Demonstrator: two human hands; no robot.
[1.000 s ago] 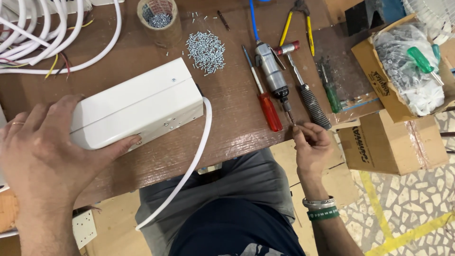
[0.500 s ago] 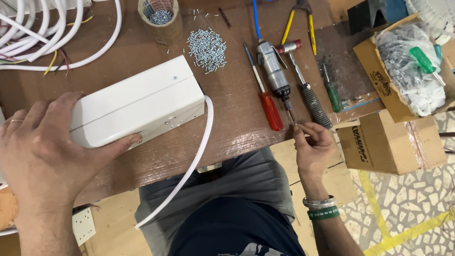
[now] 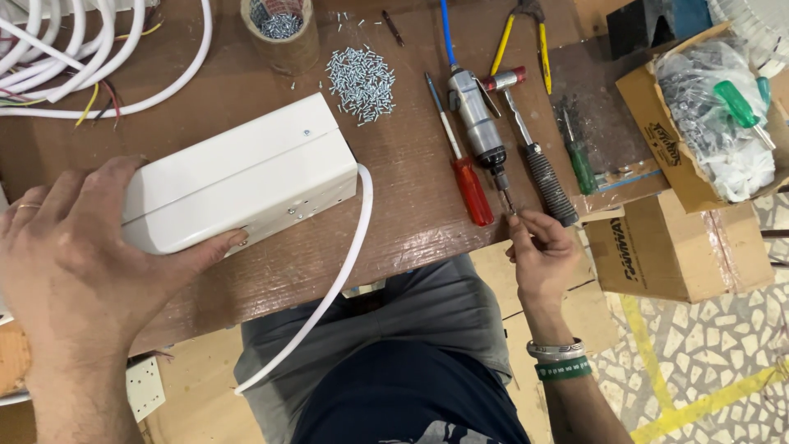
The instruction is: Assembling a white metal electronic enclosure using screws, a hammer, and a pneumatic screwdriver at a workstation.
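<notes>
The left hand (image 3: 78, 255) lies spread over the left end of the white rectangular housing (image 3: 238, 177), thumb along its near face, pressing it to the bench (image 3: 394, 164). This hold matches the earlier views; the housing has not shifted. A white cable (image 3: 345, 247) leaves the housing's right end and curves off the near edge of the bench.

The right hand (image 3: 538, 255) sits at the near edge, fingertips drawn together at the bit of the pneumatic screwdriver (image 3: 477, 123), which lies flat. It appears to pinch something small against the tip, though the item is too small to identify. Compared with a second ago, the hand has closed in slightly on the bit; judged from this, a fastener is being seated on the tool.

Just left of the tool lies a red-handled screwdriver (image 3: 467, 177); right of it, a hammer (image 3: 534, 156). A pile of loose screws (image 3: 362, 82) lies farther off, a tape roll (image 3: 279, 33) beyond it.
</notes>
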